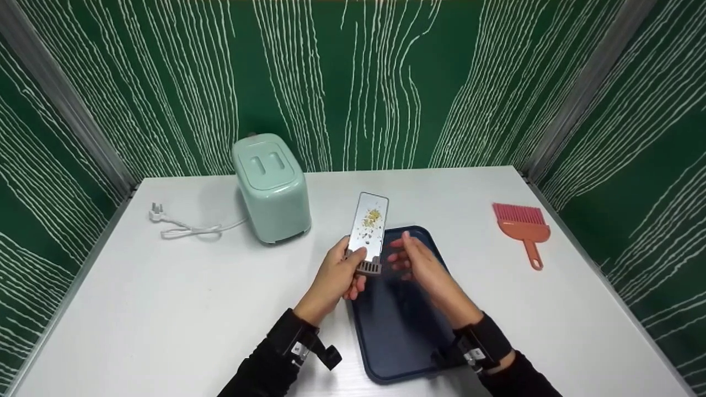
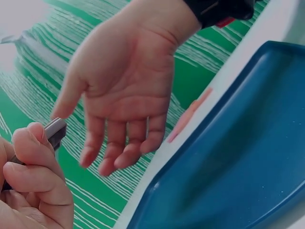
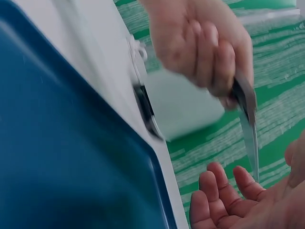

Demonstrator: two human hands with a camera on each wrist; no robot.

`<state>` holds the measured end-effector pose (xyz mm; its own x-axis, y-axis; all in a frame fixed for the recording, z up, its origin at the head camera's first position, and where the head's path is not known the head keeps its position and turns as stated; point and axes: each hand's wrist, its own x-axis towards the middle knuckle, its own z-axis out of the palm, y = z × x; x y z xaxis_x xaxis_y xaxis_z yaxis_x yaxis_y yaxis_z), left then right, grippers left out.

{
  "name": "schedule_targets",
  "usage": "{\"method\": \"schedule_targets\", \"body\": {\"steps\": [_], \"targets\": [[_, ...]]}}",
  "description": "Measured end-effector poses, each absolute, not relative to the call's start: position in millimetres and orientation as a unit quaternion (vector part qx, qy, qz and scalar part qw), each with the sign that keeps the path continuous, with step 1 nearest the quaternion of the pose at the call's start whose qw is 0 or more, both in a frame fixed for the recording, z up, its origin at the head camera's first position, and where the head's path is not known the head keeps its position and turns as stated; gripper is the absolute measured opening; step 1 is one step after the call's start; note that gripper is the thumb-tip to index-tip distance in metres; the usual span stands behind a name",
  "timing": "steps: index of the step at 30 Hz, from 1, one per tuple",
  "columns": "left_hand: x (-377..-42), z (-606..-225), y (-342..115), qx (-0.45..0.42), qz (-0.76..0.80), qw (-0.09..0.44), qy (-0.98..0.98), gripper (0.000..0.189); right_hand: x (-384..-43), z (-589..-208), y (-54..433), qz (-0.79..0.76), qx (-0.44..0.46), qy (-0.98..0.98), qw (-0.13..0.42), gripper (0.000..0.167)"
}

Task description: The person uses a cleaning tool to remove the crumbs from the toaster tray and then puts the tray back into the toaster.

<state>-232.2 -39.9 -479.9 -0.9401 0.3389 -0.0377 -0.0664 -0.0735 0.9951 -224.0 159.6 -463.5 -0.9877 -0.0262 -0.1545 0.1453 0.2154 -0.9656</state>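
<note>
My left hand (image 1: pixel 332 270) grips the slotted brown handle end of a metal toaster crumb tray (image 1: pixel 359 240), thumb on top and fingers beneath. Yellow and dark crumbs (image 1: pixel 371 217) lie scattered along its upper face. In the right wrist view the crumb tray (image 3: pixel 249 121) appears edge-on, jutting from the fist. To its right hovers my right hand (image 1: pixel 424 270), apart from it and holding nothing. Its palm and loosely bent fingers show in the left wrist view. Below both hands a dark blue serving tray (image 1: pixel 397 325) rests on the white table.
A mint green toaster (image 1: pixel 276 193) stands at the back left, its white cord and plug (image 1: pixel 190 227) beside it. On the right lie a pink-bristled brush and orange dustpan (image 1: pixel 524 229). Green walls with white streaks enclose the table (image 1: pixel 220 309).
</note>
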Motion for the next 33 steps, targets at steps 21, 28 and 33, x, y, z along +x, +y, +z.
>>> {"method": "schedule_targets", "body": {"steps": [21,28,33], "targets": [[-229.6,-478.7,-46.5,0.088,0.725,0.163,0.664,0.030,-290.4,-461.8,293.5,-0.456,0.112,0.882,-0.020,0.080],[-228.8,-475.0,-44.3,0.091,0.718,0.168,0.670,0.029,-313.2,-463.4,349.7,-0.382,0.182,0.905,-0.033,0.086],[-228.7,-474.8,-44.2,0.088,0.717,0.170,0.671,0.029,-312.7,-469.7,375.4,-0.334,0.234,0.913,-0.002,0.093]]}}
